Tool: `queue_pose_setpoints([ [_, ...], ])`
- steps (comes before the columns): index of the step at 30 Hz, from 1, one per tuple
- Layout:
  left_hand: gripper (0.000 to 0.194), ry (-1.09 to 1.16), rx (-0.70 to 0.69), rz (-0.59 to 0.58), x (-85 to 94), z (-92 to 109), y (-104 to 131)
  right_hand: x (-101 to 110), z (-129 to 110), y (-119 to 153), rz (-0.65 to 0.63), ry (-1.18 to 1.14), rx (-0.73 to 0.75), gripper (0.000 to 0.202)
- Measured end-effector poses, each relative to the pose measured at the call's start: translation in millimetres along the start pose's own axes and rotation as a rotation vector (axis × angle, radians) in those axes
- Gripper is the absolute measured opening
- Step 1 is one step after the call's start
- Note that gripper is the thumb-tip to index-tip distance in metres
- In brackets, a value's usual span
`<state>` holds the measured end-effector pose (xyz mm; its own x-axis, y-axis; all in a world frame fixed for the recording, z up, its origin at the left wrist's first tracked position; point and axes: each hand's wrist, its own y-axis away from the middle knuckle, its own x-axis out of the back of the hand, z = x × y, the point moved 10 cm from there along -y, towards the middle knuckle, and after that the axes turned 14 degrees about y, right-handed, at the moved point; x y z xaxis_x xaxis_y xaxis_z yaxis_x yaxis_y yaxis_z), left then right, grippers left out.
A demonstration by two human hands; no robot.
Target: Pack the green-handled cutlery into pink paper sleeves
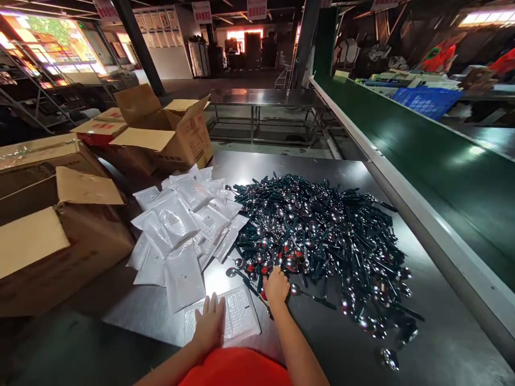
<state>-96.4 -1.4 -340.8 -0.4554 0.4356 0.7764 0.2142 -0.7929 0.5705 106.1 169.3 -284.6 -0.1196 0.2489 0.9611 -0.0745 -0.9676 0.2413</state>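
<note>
Dark-handled spoons lie in a broad heap in front of me, their near edge right at my right hand. Biggest of all around me is the green conveyor belt, running along the right side of the steel table, close enough that things could pass easily between the two. The tabletop is wide and smooth, which suits so many loose pieces spread within arm's reach. On my left stands an open carton, with a farther carton behind it; both have their flaps turned out, I'd say to leave the mouths free. The spoons take the middle and right of the table, handy for my right side, while a pile of white bubble mailers overlaps loosely to their left. One flat bubble mailer lies nearest my body. My left hand rests on it palm down, fingers straight and a little spread, gripping nothing; that probably stops it sliding on the slick metal. My right fingers are curled in narrowly, and I cannot tell whether they pinch a spoon. Smallest are the strays: a loose spoon slants between the flat mailer and the heap, and another loose spoon points away to the right of my wrist
</note>
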Motion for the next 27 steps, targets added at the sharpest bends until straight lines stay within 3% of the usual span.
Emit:
queue_pose_setpoints([
  [9,0.096,0.043,-0.014,-0.025,0.6,2,0,-21,26,3,-0.009,0.044,0.079,0.028],
  [21,0.091,-0.005,-0.025,-0.004,0.2,2,-1,-15,23,27,0.022,-0.004,0.097,0.029],
  [27,0.089,0.032,-0.025,0.014,-1.1,0,-1,-2,53,19,-0.093,-0.210,0.134,0.035],
])
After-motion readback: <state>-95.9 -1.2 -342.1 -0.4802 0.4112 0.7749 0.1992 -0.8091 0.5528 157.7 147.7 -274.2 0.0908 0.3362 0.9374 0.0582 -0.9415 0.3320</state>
